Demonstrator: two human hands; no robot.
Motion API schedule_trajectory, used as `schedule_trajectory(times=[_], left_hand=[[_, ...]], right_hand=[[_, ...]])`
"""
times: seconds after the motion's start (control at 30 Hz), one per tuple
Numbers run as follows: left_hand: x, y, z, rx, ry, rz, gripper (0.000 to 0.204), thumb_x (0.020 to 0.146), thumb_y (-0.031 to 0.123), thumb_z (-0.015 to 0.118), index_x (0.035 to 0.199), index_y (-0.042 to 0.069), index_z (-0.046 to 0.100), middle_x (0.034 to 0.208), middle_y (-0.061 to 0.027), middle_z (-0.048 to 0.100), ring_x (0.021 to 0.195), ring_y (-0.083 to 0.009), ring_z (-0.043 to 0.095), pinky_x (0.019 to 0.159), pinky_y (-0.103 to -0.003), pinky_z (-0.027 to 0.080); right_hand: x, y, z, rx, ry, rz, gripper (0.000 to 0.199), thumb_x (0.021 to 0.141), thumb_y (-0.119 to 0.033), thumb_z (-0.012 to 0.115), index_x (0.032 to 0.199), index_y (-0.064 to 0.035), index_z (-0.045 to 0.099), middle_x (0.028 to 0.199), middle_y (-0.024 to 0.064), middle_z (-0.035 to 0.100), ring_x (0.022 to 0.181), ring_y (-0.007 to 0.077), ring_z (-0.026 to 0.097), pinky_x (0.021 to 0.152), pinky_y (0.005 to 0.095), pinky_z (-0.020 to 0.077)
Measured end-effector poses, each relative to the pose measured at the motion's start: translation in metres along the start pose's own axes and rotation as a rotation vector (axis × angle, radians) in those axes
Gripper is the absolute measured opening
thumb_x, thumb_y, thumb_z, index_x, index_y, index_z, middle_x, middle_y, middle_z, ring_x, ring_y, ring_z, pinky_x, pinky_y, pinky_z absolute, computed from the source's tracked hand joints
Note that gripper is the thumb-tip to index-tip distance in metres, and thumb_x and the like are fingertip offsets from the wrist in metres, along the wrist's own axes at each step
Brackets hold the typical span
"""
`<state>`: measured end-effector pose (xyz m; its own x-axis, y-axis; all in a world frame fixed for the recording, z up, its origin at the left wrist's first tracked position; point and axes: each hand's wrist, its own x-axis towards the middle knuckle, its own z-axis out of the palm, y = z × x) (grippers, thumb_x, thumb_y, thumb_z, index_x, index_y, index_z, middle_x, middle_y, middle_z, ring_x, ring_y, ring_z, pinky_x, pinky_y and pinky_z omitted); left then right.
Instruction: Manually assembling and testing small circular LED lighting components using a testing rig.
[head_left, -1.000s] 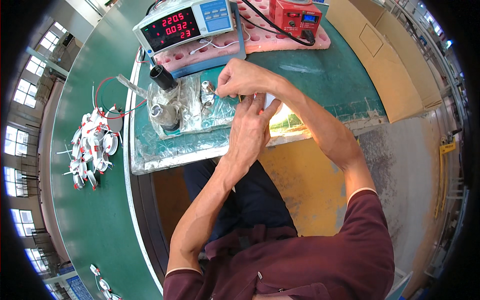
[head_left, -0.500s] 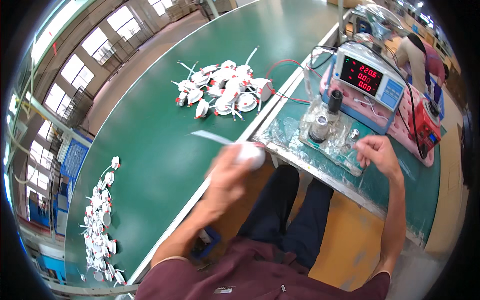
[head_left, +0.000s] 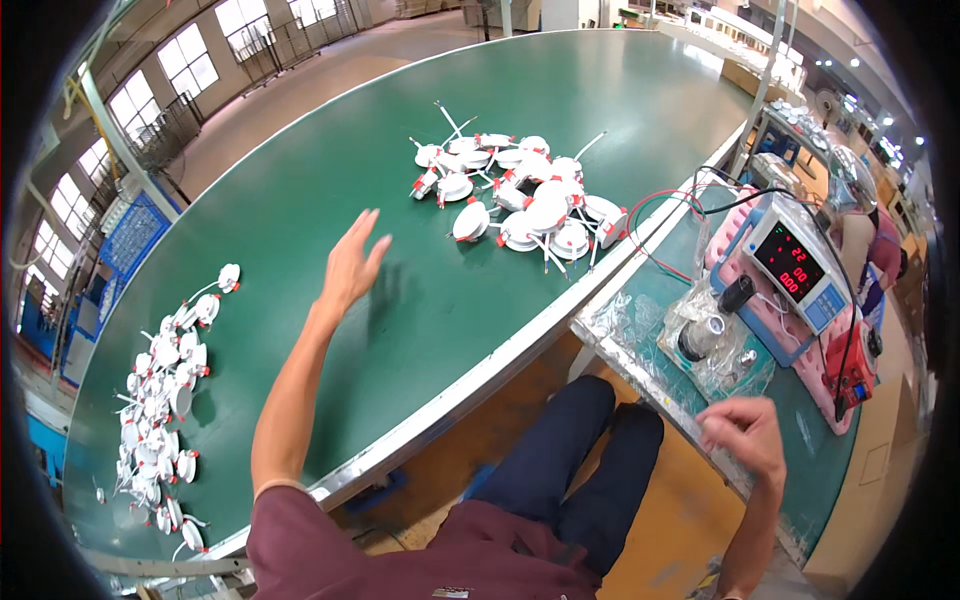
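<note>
My left hand is stretched out over the wide green belt, fingers spread and holding nothing. A pile of small round white lamps with wires lies beyond it, to the right. My right hand hovers at the near edge of the side bench, fingers loosely curled with nothing visible in them. Just beyond my right hand stands a round metal socket fixture on clear plastic sheet, with a black knob beside it.
A blue-and-white meter with a red digit display stands on pink foam, next to a red box. A second heap of white lamps lies far left on the belt. Another person sits behind the meter.
My head turned left from the bench to the belt. My left hand, which carried a white lamp half a second ago, now reaches out empty over the belt. My right hand has drawn back from the fixture.
</note>
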<state>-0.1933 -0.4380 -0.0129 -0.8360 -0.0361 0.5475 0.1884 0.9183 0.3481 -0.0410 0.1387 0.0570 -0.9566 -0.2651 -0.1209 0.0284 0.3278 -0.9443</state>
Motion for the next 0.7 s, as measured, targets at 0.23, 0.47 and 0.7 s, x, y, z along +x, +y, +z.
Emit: schedule_trajectory(times=[0.23, 0.47, 0.7], left_hand=[[0.181, -0.11, 0.128, -0.552, -0.083, -0.322, 0.089, 0.093, 0.071, 0.05, 0.147, 0.0, 0.048, 0.157, -0.0191, 0.041, 0.153, -0.0316, 0.023, 0.124, -0.037, 0.013], [0.274, -0.084, 0.165, -0.502, -0.293, -0.173, 0.073, 0.088, 0.067, 0.061, 0.137, 0.013, 0.063, 0.156, -0.0193, 0.042, 0.153, -0.0322, 0.02, 0.122, -0.044, 0.019], [0.248, -0.028, 0.197, -0.508, -0.421, -0.08, 0.055, 0.089, 0.048, 0.065, 0.122, 0.005, 0.071, 0.117, -0.0175, 0.071, 0.109, -0.0279, 0.066, 0.095, -0.041, 0.048]], right_hand=[[-0.03, 0.01, 0.066, -0.044, -0.209, 0.131, 0.014, 0.09, -0.01, 0.074, 0.099, -0.0004, 0.077, 0.083, 0.0078, 0.076, 0.073, 0.0107, 0.071, 0.066, 0.0237, 0.0543], [-0.021, 0.035, 0.122, 0.191, -0.164, 0.343, 0.017, 0.094, -0.011, 0.071, 0.107, -0.0002, 0.076, 0.089, 0.0082, 0.077, 0.078, 0.0112, 0.072, 0.068, 0.0238, 0.0549], [0.042, 0.023, 0.15, 0.151, -0.239, 0.123, 0.017, 0.093, -0.009, 0.072, 0.106, 0.0012, 0.075, 0.091, 0.0091, 0.076, 0.078, 0.0124, 0.072, 0.07, 0.0243, 0.0553]])
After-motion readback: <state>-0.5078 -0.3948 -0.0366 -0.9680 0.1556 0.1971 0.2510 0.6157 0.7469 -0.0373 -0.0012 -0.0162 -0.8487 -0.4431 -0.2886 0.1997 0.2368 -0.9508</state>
